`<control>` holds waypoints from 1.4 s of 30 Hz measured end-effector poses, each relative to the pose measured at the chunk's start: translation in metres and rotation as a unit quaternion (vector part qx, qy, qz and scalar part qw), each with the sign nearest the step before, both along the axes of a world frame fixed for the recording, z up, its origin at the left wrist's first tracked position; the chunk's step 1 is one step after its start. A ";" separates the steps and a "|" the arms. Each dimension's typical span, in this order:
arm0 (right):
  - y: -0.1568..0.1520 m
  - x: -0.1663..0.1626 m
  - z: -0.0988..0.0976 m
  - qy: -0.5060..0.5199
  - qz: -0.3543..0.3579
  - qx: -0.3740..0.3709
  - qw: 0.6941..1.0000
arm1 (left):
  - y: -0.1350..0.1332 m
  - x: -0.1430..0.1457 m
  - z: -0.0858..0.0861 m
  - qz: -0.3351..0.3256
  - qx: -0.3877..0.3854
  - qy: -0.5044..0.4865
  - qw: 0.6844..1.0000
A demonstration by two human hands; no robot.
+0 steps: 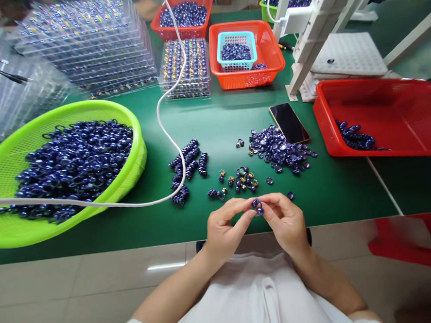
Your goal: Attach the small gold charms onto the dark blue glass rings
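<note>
Both hands meet at the near edge of the green table point(217, 127). My left hand point(225, 226) and my right hand point(287, 220) pinch a small dark blue glossy ring piece point(257, 206) between their fingertips. Just beyond them lie a few loose ring pieces with gold parts point(243, 178), a heap of flat blue gems point(278, 149), and short stacked rows of blue rings point(188, 163).
A lime green basket point(15, 227) of blue rings sits left, with a white cable point(162, 126) over it. A black phone point(289, 123) lies by a red tray point(397, 96). Orange baskets point(267, 46), stacked clear trays point(84, 43) and a white frame point(313, 29) stand behind.
</note>
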State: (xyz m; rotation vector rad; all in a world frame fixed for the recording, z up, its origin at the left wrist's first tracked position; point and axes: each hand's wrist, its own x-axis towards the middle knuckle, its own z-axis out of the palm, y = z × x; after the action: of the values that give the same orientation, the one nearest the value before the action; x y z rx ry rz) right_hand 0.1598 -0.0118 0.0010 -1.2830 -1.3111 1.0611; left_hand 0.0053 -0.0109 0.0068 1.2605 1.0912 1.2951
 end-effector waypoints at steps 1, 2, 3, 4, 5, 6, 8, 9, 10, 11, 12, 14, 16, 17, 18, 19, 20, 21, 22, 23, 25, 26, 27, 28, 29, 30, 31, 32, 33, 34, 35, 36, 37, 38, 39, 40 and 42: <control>0.000 0.000 -0.001 0.000 0.004 0.000 1.000 | 0.000 0.000 0.000 -0.003 0.003 0.002 1.000; 0.000 0.000 -0.002 0.002 0.009 -0.001 1.000 | 0.000 -0.001 -0.001 -0.006 0.003 0.004 1.000; 0.000 0.001 -0.002 0.007 0.014 -0.004 1.000 | 0.000 -0.001 -0.001 -0.008 0.003 0.008 1.000; 0.000 0.001 -0.003 0.016 0.020 -0.009 1.000 | 0.001 -0.002 -0.001 -0.010 0.003 0.014 1.000; 0.000 0.001 -0.003 0.026 0.025 -0.014 0.999 | 0.001 -0.002 -0.001 -0.014 0.003 0.021 1.000; 0.000 0.000 -0.003 0.037 0.032 -0.020 0.999 | 0.001 -0.003 -0.001 -0.019 0.005 0.028 0.999; 0.000 0.000 -0.002 0.058 0.053 -0.034 0.996 | 0.000 -0.003 -0.001 -0.032 0.018 0.042 0.998; 0.000 -0.001 -0.001 0.069 0.065 -0.041 0.995 | 0.000 -0.004 -0.001 -0.039 0.027 0.048 0.998; 0.000 -0.001 0.000 0.081 0.075 -0.045 0.993 | 0.000 -0.004 -0.001 -0.044 0.038 0.053 0.997; 0.001 -0.002 0.001 0.097 0.084 -0.048 0.991 | 0.000 -0.004 -0.001 -0.047 0.049 0.058 0.996; 0.001 -0.002 0.001 0.114 0.089 -0.049 0.988 | 0.000 -0.004 -0.001 -0.050 0.060 0.064 0.995; 0.003 -0.003 0.001 0.144 0.093 -0.050 0.984 | 0.001 -0.005 -0.001 -0.052 0.076 0.073 0.993; 0.005 -0.003 -0.001 0.156 0.096 -0.057 0.981 | 0.003 -0.005 -0.001 -0.050 0.083 0.077 0.992; 0.006 -0.003 -0.002 0.154 0.096 -0.061 0.981 | 0.003 -0.005 -0.001 -0.049 0.081 0.077 0.993; 0.006 -0.003 -0.003 0.148 0.094 -0.062 0.983 | 0.004 -0.004 -0.001 -0.049 0.075 0.077 0.993; 0.006 -0.002 -0.004 0.138 0.090 -0.060 0.984 | 0.005 -0.005 -0.001 -0.050 0.066 0.078 0.994; 0.007 -0.001 -0.005 0.126 0.084 -0.055 0.987 | 0.006 -0.005 -0.001 -0.053 0.054 0.082 0.994; 0.007 0.001 -0.005 0.111 0.079 -0.050 0.989 | 0.007 -0.005 0.000 -0.057 0.042 0.088 0.994; 0.007 0.003 -0.006 0.095 0.076 -0.044 0.992 | 0.008 -0.005 0.000 -0.061 0.030 0.097 0.993; 0.007 0.005 -0.006 0.076 0.076 -0.039 0.993 | 0.008 -0.006 0.001 -0.066 0.021 0.109 0.992; 0.008 0.010 -0.004 0.022 0.080 -0.023 0.996 | 0.009 -0.007 0.004 -0.076 0.016 0.139 0.987; 0.008 0.012 -0.003 -0.015 0.079 -0.007 0.997 | 0.010 -0.008 0.005 -0.077 0.019 0.154 0.985; 0.009 0.014 -0.001 -0.058 0.076 0.016 0.995 | 0.010 -0.008 0.006 -0.074 0.024 0.166 0.983; 0.010 0.015 0.000 -0.103 0.073 0.047 0.991 | 0.009 -0.008 0.007 -0.070 0.028 0.176 0.981; 0.010 0.016 0.002 -0.147 0.072 0.083 0.983 | 0.009 -0.007 0.008 -0.065 0.030 0.181 0.981; 0.011 0.017 0.002 -0.186 0.072 0.120 0.972 | 0.009 -0.007 0.008 -0.060 0.027 0.181 0.981; 0.011 0.017 0.003 -0.220 0.074 0.156 0.960 | 0.009 -0.006 0.008 -0.054 0.019 0.177 0.983; 0.011 0.016 0.003 -0.247 0.075 0.187 0.948 | 0.009 -0.005 0.007 -0.050 0.002 0.168 0.985; 0.011 0.016 0.002 -0.269 0.073 0.212 0.937 | 0.009 -0.004 0.007 -0.047 -0.025 0.150 0.987; 0.011 0.015 0.002 -0.284 0.066 0.232 0.928 | 0.010 -0.004 0.006 -0.047 -0.063 0.122 0.989; 0.010 0.014 0.001 -0.293 0.060 0.245 0.922 | 0.011 -0.003 0.006 -0.050 -0.109 0.084 0.989; 0.010 0.013 0.001 -0.298 0.055 0.253 0.919 | 0.012 -0.004 0.005 -0.060 -0.158 0.039 0.985; 0.009 0.012 0.001 -0.298 0.054 0.257 0.918 | 0.013 -0.004 0.005 -0.073 -0.204 -0.010 0.976; 0.009 0.012 0.001 -0.294 0.057 0.257 0.919 | 0.014 -0.005 0.004 -0.089 -0.242 -0.057 0.964; 0.009 0.012 0.002 -0.288 0.066 0.253 0.921 | 0.016 -0.006 0.004 -0.104 -0.271 -0.098 0.952; 0.009 0.012 0.003 -0.278 0.079 0.246 0.925 | 0.017 -0.007 0.003 -0.118 -0.290 -0.129 0.941; 0.010 0.014 0.005 -0.259 0.114 0.230 0.931 | 0.018 -0.010 0.001 -0.139 -0.313 -0.165 0.925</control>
State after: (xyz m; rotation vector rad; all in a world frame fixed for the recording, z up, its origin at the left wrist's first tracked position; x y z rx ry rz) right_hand 0.1735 -0.0017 0.0055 -1.0960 -2.0089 0.5131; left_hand -0.0045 0.0068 0.0078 0.6525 0.9327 0.8051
